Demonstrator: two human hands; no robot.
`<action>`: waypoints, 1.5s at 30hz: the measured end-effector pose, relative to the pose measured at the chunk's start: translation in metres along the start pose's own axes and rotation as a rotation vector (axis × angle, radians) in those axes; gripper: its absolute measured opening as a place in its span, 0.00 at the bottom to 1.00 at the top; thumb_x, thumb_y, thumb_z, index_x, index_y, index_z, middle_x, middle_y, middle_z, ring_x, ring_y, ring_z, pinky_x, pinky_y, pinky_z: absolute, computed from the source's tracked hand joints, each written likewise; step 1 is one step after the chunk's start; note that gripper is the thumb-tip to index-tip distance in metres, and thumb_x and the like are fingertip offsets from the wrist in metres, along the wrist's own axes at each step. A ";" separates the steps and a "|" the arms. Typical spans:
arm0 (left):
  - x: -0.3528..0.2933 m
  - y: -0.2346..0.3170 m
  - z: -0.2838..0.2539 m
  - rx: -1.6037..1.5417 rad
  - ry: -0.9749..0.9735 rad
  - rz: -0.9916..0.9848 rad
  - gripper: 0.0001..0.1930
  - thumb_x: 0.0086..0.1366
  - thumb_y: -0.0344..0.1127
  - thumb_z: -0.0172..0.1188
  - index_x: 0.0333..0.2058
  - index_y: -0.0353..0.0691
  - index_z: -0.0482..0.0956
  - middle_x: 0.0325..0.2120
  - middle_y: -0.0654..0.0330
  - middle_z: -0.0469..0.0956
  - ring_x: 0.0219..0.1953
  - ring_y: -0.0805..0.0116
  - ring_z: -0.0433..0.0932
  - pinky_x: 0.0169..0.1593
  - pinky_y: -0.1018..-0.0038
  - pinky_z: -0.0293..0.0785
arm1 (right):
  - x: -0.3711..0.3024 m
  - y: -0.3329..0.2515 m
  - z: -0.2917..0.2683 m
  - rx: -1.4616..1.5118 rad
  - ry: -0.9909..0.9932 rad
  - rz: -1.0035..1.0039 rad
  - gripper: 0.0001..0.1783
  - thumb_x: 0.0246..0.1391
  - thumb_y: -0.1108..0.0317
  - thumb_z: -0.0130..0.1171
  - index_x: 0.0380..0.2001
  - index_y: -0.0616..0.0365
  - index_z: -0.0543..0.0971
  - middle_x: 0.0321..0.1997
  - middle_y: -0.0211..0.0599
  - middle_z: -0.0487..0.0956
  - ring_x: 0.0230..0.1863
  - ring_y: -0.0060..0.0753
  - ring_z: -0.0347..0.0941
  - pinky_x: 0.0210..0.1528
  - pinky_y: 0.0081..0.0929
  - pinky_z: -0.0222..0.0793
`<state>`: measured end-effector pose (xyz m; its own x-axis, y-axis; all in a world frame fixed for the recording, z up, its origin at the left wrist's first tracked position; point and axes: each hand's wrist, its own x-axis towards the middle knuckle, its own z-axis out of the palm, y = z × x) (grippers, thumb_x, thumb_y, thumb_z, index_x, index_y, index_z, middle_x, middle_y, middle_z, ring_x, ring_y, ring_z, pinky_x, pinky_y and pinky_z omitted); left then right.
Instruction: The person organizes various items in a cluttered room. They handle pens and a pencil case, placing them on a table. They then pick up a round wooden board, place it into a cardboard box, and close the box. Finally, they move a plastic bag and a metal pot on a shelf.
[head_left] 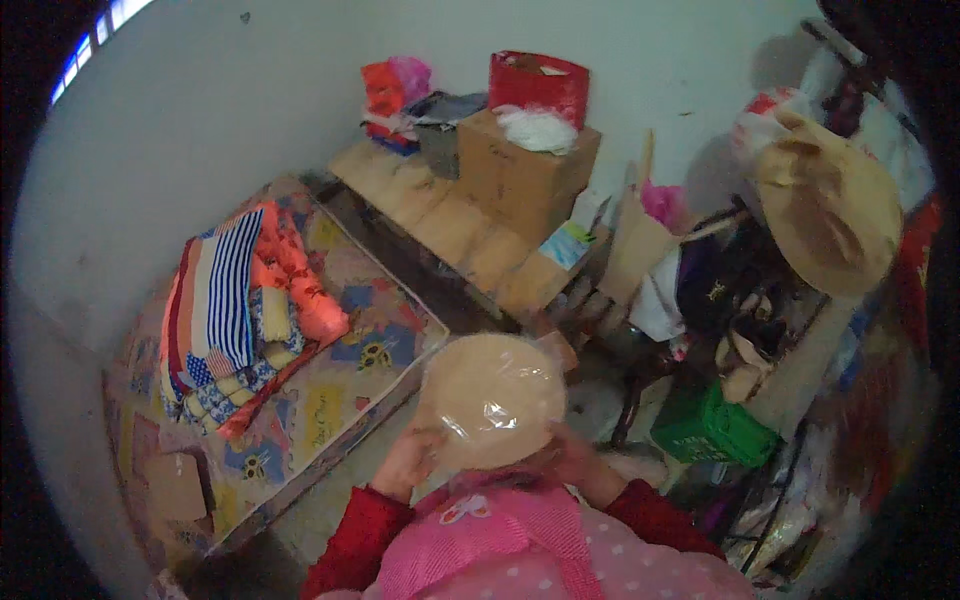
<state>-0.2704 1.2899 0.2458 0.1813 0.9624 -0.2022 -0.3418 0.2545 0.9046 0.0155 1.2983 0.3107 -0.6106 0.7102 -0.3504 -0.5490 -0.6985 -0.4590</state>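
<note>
One round, plastic-wrapped beige disc (495,390) sits between the fingers (430,441): left hand (406,463) grasping its near-left rim, right hand (578,464) its near-right; a patterned mattress (318,405) lies left of the disc.

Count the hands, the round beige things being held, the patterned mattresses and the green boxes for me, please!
Hands: 2 (left hand, right hand)
Round beige thing, held: 1
Patterned mattress: 1
Green box: 1
Total: 5
</note>
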 end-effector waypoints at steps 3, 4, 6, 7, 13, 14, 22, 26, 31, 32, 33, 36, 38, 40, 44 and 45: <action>0.067 0.051 0.042 -0.160 -0.064 -0.192 0.22 0.57 0.24 0.55 0.52 0.39 0.68 0.44 0.60 0.74 0.43 0.65 0.75 0.46 0.71 0.74 | 0.025 -0.030 -0.028 0.369 0.073 0.012 0.33 0.55 0.61 0.53 0.61 0.61 0.57 0.62 0.45 0.64 0.60 0.47 0.62 0.61 0.46 0.61; 0.081 0.053 0.045 -0.125 -0.105 -0.206 0.24 0.57 0.23 0.53 0.54 0.39 0.66 0.47 0.59 0.73 0.46 0.64 0.74 0.49 0.70 0.72 | 0.028 -0.036 -0.032 0.318 0.136 -0.026 0.34 0.54 0.62 0.54 0.61 0.60 0.57 0.61 0.45 0.64 0.60 0.48 0.62 0.61 0.47 0.61; 0.120 0.071 0.064 -0.318 -0.154 -0.425 0.29 0.58 0.21 0.47 0.60 0.39 0.57 0.52 0.56 0.68 0.53 0.61 0.69 0.57 0.68 0.66 | 0.036 -0.053 -0.038 0.200 0.247 -0.145 0.35 0.51 0.65 0.55 0.61 0.59 0.57 0.60 0.45 0.65 0.60 0.49 0.62 0.60 0.50 0.62; 0.137 0.062 0.064 -0.247 -0.134 -0.473 0.31 0.58 0.20 0.47 0.61 0.40 0.55 0.55 0.56 0.66 0.54 0.61 0.68 0.58 0.68 0.65 | 0.041 -0.058 -0.047 0.186 0.266 -0.144 0.35 0.51 0.67 0.55 0.61 0.60 0.57 0.60 0.45 0.65 0.60 0.50 0.62 0.59 0.51 0.63; 0.244 0.098 0.073 -0.328 -0.184 -0.549 0.30 0.57 0.19 0.46 0.61 0.37 0.55 0.57 0.56 0.64 0.56 0.61 0.67 0.58 0.66 0.65 | 0.105 -0.119 -0.059 0.135 0.434 -0.137 0.35 0.47 0.73 0.56 0.60 0.60 0.58 0.59 0.44 0.66 0.60 0.49 0.63 0.58 0.54 0.63; 0.261 0.094 0.065 -0.357 -0.209 -0.522 0.30 0.57 0.20 0.46 0.61 0.37 0.55 0.57 0.56 0.64 0.56 0.61 0.67 0.58 0.65 0.65 | 0.121 -0.131 -0.061 0.130 0.428 -0.127 0.34 0.47 0.73 0.55 0.60 0.61 0.58 0.59 0.44 0.66 0.59 0.48 0.63 0.58 0.53 0.63; 0.380 0.107 0.049 -0.276 -0.056 -0.395 0.30 0.62 0.36 0.54 0.61 0.40 0.54 0.56 0.56 0.64 0.57 0.62 0.65 0.57 0.65 0.66 | 0.207 -0.228 -0.049 0.248 0.401 -0.189 0.30 0.48 0.76 0.52 0.57 0.64 0.63 0.54 0.43 0.71 0.49 0.44 0.73 0.51 0.41 0.69; 0.426 0.128 0.040 -0.072 0.183 -0.269 0.30 0.63 0.38 0.56 0.60 0.39 0.56 0.54 0.58 0.65 0.55 0.64 0.66 0.55 0.69 0.65 | 0.224 -0.260 -0.060 0.139 0.400 -0.317 0.27 0.50 0.73 0.51 0.55 0.63 0.63 0.54 0.44 0.69 0.52 0.47 0.70 0.51 0.43 0.70; 0.525 0.176 0.038 0.327 0.045 0.138 0.26 0.62 0.33 0.56 0.58 0.39 0.61 0.50 0.60 0.67 0.49 0.70 0.67 0.50 0.72 0.66 | 0.240 -0.233 -0.163 0.016 0.428 -0.474 0.19 0.49 0.73 0.54 0.46 0.63 0.70 0.47 0.44 0.73 0.48 0.44 0.72 0.42 0.41 0.75; 0.546 0.195 0.053 0.396 -0.002 0.201 0.25 0.61 0.32 0.57 0.57 0.39 0.62 0.49 0.60 0.68 0.49 0.71 0.67 0.49 0.72 0.66 | 0.238 -0.241 -0.152 -0.256 0.471 -0.596 0.16 0.49 0.73 0.54 0.43 0.64 0.71 0.44 0.43 0.74 0.46 0.42 0.73 0.40 0.39 0.75; 0.568 0.210 0.062 0.449 -0.053 0.253 0.25 0.61 0.32 0.57 0.57 0.39 0.63 0.49 0.59 0.68 0.50 0.70 0.68 0.50 0.72 0.66 | 0.238 -0.246 -0.145 -0.399 0.524 -0.642 0.15 0.48 0.73 0.55 0.41 0.64 0.73 0.41 0.42 0.75 0.43 0.41 0.74 0.38 0.38 0.75; 0.643 0.240 0.084 0.852 -0.196 0.647 0.29 0.56 0.31 0.61 0.56 0.40 0.64 0.50 0.53 0.69 0.51 0.60 0.68 0.54 0.70 0.64 | 0.238 -0.257 -0.136 -0.460 0.733 -0.639 0.12 0.46 0.73 0.57 0.37 0.63 0.75 0.34 0.38 0.77 0.37 0.38 0.75 0.34 0.35 0.73; 0.694 0.257 0.100 1.139 -0.250 0.918 0.34 0.52 0.34 0.64 0.58 0.43 0.62 0.53 0.51 0.66 0.55 0.55 0.65 0.56 0.64 0.62 | 0.245 -0.271 -0.122 -0.154 0.810 -0.590 0.12 0.46 0.72 0.59 0.37 0.61 0.75 0.32 0.36 0.77 0.33 0.38 0.76 0.32 0.34 0.72; 0.725 0.265 0.111 1.382 -0.315 1.019 0.39 0.49 0.38 0.67 0.60 0.45 0.60 0.55 0.50 0.63 0.58 0.51 0.61 0.57 0.58 0.59 | 0.256 -0.274 -0.130 -0.408 0.911 -0.725 0.13 0.46 0.70 0.60 0.38 0.59 0.75 0.31 0.34 0.77 0.30 0.37 0.75 0.29 0.33 0.71; 0.774 0.262 0.116 1.593 -0.517 0.989 0.46 0.45 0.47 0.68 0.62 0.50 0.54 0.60 0.50 0.56 0.63 0.49 0.53 0.57 0.48 0.55 | 0.287 -0.251 -0.147 -0.987 1.207 -0.894 0.15 0.43 0.68 0.63 0.37 0.53 0.75 0.30 0.31 0.76 0.27 0.33 0.74 0.23 0.31 0.68; 0.778 0.258 0.114 1.599 -0.555 1.043 0.43 0.46 0.46 0.67 0.61 0.49 0.57 0.58 0.51 0.58 0.61 0.50 0.55 0.56 0.49 0.56 | 0.292 -0.260 -0.128 -0.693 1.228 -0.882 0.16 0.42 0.68 0.64 0.37 0.53 0.75 0.29 0.32 0.76 0.27 0.34 0.73 0.23 0.31 0.67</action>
<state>-0.1120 2.0933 0.3649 0.8172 0.4461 0.3648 0.4452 -0.8907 0.0920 0.0528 1.6991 0.2233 0.6970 0.7159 -0.0412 0.0871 -0.1416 -0.9861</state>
